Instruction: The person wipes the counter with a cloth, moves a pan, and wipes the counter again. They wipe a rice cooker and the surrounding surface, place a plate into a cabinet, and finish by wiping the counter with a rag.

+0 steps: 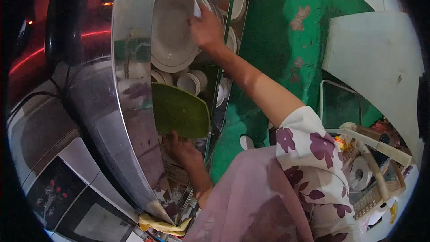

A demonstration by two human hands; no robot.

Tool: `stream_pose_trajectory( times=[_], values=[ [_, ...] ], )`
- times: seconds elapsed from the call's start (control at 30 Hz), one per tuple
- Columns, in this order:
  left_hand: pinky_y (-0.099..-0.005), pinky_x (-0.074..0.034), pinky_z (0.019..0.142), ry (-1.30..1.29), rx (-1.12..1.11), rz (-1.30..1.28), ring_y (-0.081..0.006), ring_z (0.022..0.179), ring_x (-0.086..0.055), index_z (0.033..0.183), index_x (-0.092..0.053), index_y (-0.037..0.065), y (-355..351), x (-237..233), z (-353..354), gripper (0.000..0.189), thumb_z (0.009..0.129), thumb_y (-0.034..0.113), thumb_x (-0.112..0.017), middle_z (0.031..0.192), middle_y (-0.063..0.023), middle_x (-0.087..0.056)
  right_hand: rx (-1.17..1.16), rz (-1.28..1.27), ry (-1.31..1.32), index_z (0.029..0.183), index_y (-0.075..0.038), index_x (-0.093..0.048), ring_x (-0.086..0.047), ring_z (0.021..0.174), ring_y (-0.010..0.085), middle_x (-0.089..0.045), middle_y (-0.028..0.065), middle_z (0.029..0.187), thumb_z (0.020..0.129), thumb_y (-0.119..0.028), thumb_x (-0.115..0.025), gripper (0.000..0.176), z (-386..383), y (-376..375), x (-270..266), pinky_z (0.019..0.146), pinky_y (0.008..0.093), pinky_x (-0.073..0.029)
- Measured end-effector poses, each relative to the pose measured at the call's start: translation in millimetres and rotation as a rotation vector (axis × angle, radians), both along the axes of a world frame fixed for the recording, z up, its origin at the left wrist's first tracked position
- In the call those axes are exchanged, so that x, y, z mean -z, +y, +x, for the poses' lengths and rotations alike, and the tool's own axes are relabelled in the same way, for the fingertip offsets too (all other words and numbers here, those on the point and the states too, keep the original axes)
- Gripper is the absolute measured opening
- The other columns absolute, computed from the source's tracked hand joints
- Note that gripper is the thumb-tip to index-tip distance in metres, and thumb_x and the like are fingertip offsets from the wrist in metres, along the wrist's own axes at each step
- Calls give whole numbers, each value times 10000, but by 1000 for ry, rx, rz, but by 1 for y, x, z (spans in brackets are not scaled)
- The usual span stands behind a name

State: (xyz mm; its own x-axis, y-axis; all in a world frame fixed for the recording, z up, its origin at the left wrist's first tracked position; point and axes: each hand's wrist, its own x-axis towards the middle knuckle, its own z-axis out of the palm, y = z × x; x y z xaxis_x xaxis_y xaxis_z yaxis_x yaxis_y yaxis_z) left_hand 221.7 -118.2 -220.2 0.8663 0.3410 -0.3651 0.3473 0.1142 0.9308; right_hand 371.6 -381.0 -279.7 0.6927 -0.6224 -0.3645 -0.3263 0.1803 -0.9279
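My right hand [207, 29] reaches into a low shelf, its fingers closed at the rim of a large white plate [172, 31]. A small white patch shows by its fingertips; I cannot make out what it is. More plates stand stacked behind that one. Lower down, my left hand [181, 150] grips the bottom edge of a flat green tray [181, 110] with rounded corners, tilted up in the shelf opening. Between tray and plates lie small white cups [190, 83], partly covered by the tray.
A shiny metal counter edge [134, 85] runs along the left of the shelf, with a dark appliance [85, 175] beyond it. Worn green floor [273, 40] lies to the right. A basket [380, 197] of odds and ends and a white panel [371, 45] stand at far right. A yellow cloth [163, 225] hangs below.
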Motion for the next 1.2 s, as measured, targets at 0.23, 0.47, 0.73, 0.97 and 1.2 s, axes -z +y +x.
stream_pose_trajectory(
  times=[0.23,0.47,0.73,0.97,1.2],
  values=[
    [-449,-412,935,135,-82,60,-310,1133,-484,1332,-352,33,-46,-18,10,545,858,113,-608,1286,-163,-457,49,-61,-173,1242,-25,-496,-595,988,412,-627,257,1016,802,-172,-587,473,-7,-1,2,867,439,-452],
    [-447,-409,956,83,-70,-20,-312,1139,-485,1359,-319,41,-51,-15,13,595,847,91,-618,1275,-170,-469,25,-114,-126,1231,-16,-490,-578,966,447,-614,276,998,796,-137,-562,458,-5,0,4,852,484,-451],
    [-425,-443,918,70,-46,-2,-295,1096,-522,1315,-375,28,-34,-7,17,549,833,78,-635,1243,-158,-504,73,-109,-72,1170,57,-471,-574,904,489,-594,344,916,817,-137,-527,407,1,6,3,817,528,-451],
    [-418,-449,908,9,30,-8,-293,1095,-523,1281,-421,16,-63,-8,41,480,851,97,-616,1237,-167,-500,53,-613,-243,969,55,-474,-565,825,476,-582,286,824,826,-142,-559,258,2,0,33,733,519,-448],
    [-465,-421,958,-16,71,-105,-338,1127,-482,1348,-359,16,-93,17,86,510,876,33,-551,1272,-190,-453,-5,-589,-225,930,44,-546,-575,803,452,-589,262,809,796,-153,-606,246,-8,-20,34,694,491,-456]
  ],
)
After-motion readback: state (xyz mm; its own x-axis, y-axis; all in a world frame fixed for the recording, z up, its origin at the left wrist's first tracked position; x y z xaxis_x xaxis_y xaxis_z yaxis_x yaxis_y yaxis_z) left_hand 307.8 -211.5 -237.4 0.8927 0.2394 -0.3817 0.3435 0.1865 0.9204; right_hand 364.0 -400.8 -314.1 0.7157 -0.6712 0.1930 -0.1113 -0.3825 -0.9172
